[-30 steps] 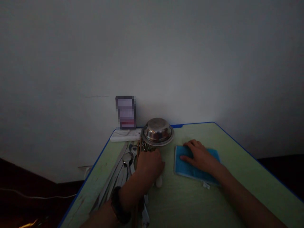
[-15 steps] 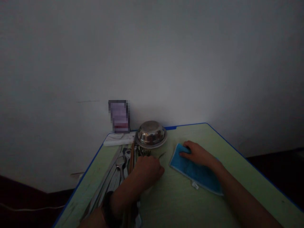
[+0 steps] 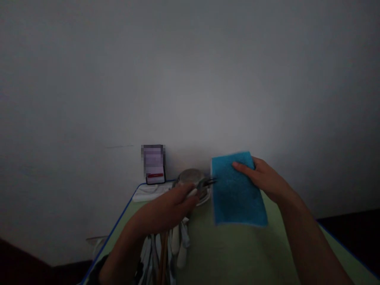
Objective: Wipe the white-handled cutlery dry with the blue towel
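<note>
My left hand (image 3: 175, 204) is closed around a fork (image 3: 204, 183), its blurred tines pointing right toward the cloth. Pinched at its upper right corner, a blue cloth (image 3: 239, 198) hangs above the table from my right hand (image 3: 265, 176), thumb on the near face. Whether the tines touch the cloth I cannot tell. Under my left forearm lies a row of cutlery (image 3: 175, 239), with pale handles toward me and chopsticks (image 3: 163, 257) among it. Behind my left hand an upturned metal bowl (image 3: 190, 175) is partly hidden.
A phone (image 3: 156, 162) leans against the wall at the back left of the green table (image 3: 219, 253). In front of it is a long white object (image 3: 145, 194), perhaps a power strip. The table's blue edge (image 3: 118, 219) runs down the left side.
My right hand has lifted the cloth off the table, and it now hangs upright. My left hand has risen from the cutlery with the fork. The view has tilted up.
</note>
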`<state>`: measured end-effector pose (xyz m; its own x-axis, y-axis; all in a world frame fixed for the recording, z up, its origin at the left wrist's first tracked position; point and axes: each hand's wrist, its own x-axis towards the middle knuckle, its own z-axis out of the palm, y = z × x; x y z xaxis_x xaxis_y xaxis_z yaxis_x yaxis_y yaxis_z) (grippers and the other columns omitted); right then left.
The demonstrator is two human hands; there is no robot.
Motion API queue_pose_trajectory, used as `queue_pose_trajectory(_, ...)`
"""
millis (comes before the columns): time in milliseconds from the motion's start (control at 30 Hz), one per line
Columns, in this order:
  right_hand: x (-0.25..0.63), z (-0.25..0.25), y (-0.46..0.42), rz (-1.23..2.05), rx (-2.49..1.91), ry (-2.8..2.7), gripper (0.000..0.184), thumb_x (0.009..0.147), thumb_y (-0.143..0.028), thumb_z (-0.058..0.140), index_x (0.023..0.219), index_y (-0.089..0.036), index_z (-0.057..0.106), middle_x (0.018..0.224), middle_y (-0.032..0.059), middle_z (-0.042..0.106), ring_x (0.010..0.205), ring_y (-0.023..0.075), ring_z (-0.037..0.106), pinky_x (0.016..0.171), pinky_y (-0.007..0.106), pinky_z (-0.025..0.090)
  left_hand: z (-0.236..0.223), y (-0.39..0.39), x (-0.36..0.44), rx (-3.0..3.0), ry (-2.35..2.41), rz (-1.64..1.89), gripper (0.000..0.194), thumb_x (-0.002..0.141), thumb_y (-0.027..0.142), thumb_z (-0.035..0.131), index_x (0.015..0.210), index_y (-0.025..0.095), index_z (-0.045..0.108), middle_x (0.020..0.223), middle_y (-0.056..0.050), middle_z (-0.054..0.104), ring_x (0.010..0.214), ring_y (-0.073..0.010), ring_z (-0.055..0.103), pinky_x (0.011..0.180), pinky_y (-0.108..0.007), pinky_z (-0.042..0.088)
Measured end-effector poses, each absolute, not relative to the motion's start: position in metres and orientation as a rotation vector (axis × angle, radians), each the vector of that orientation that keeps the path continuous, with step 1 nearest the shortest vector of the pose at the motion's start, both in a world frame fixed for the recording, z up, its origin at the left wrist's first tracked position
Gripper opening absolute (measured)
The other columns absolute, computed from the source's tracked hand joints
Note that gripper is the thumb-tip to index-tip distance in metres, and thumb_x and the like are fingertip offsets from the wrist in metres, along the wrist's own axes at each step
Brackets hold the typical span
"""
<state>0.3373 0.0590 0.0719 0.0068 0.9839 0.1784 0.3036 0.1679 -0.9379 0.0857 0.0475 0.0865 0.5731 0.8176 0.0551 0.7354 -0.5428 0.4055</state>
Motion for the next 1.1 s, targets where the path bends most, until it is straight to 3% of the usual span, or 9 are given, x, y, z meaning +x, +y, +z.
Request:
queue_pose_trajectory(100,0.332,0.069,0.066,0.739,-1.337,-1.453,0.03,0.078,-0.044,0.057,0.09,-0.017,0.061,0.089,0.0071,0.07,0.076,0.0222,0.066,0.064,0.036,0.054,0.081,0.046,0.078,2.427,1.147,0.22,0.03,0.092,0.036,0.031,0.101,0.021,0.055,0.086,-0.002,0.063,0.074,-0.0153,0.059,0.069,-0.025,0.045)
queue_pose_trajectory(267,0.316,0.069,0.067,0.451,-1.346,-1.466,0.031,0.078,-0.046,0.057,0.088,-0.016,0.06,0.085,0.0062,0.068,0.076,0.0214,0.064,0.067,0.035,0.051,0.08,0.053,0.069,2.287,1.023,0.187,0.04,0.094,0.043,0.029,0.088,0.019,0.061,0.07,0.001,0.056,0.065,-0.0123,0.053,0.059,-0.022,0.041)
queue_pose_trajectory(500,0.285,0.081,0.046,0.768,-1.08,-1.511,0.029,0.081,-0.047,0.055,0.08,-0.018,0.06,0.073,0.0006,0.065,0.065,0.0153,0.06,0.058,0.027,0.048,0.086,0.057,0.064,2.297,1.06,0.414,0.039,0.093,0.043,0.031,0.08,0.016,0.057,0.06,0.004,0.046,0.053,-0.0099,0.043,0.05,-0.021,0.035)
queue_pose_trajectory(767,0.282,0.081,0.051,1.181,-0.865,-0.878,0.025,0.077,-0.041,0.062,0.089,-0.019,0.066,0.079,0.0033,0.071,0.072,0.0189,0.065,0.066,0.031,0.051,0.097,0.042,0.062,2.357,1.238,0.5,0.035,0.093,0.04,0.032,0.08,0.018,0.056,0.066,0.002,0.055,0.059,-0.0134,0.052,0.055,-0.023,0.037)
queue_pose_trajectory(967,0.275,0.082,0.046,1.468,-0.583,-0.984,0.057,0.082,-0.063,0.036,0.086,-0.016,0.067,0.075,0.0075,0.07,0.074,0.0212,0.065,0.071,0.037,0.051,0.1,0.037,0.072,2.334,1.216,0.544,0.037,0.093,0.04,0.031,0.08,0.018,0.057,0.064,0.002,0.054,0.058,-0.0134,0.05,0.055,-0.024,0.036)
queue_pose_trajectory(1033,0.271,0.077,0.048,1.401,-0.596,-1.058,0.044,0.083,-0.055,0.043,0.089,-0.017,0.065,0.08,0.0061,0.07,0.076,0.02,0.064,0.074,0.037,0.05,0.099,0.038,0.075,2.311,1.232,0.571,0.038,0.093,0.04,0.03,0.078,0.018,0.057,0.062,0.002,0.052,0.056,-0.0131,0.049,0.054,-0.024,0.036)
queue_pose_trajectory(1100,0.266,0.07,0.052,1.204,-0.717,-1.197,0.025,0.078,-0.036,0.058,0.097,-0.02,0.062,0.089,0.0032,0.069,0.081,0.0174,0.063,0.079,0.034,0.048,0.097,0.039,0.078,2.296,1.255,0.593,0.039,0.093,0.04,0.029,0.076,0.017,0.056,0.059,0.003,0.049,0.053,-0.0129,0.047,0.052,-0.024,0.034)
